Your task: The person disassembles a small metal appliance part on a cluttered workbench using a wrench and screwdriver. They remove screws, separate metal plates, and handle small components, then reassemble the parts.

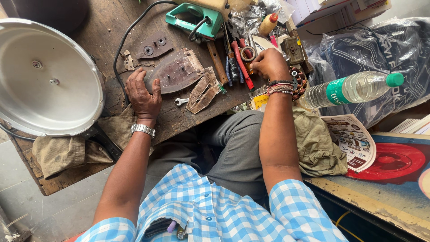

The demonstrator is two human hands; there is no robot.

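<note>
Currently your left fingers lie spread and flat on the rounded heel of the iron soleplate, pressing it to the desk. The left hand grips nothing; it acts as a clamp, which probably keeps the plate from sliding on the rough wood. The soleplate lies face-down, its pointed end directed away from your left fingers toward the tool pile, so most of the plate extends to the right of your fingertips and only its near edge sits under them.

Your right hand is curled, knuckles up, over the cluster of hand tools. The fingers are folded under the palm and hidden; you cannot tell from this view whether they grip a tool or only rest among them. A red-handled screwdriver lies just beside that hand, on its left.

Between the two hands, a bent metal cover plate touches the soleplate's right edge, and a small open-ended spanner lies just in front of it. A smaller metal plate with two round holes lies beyond the soleplate, near the teal iron handle and its black cord.

Further out, a large aluminium lid sits at the desk's left end, and a plastic water bottle lies on its side to the right, well apart from the soleplate.
</note>
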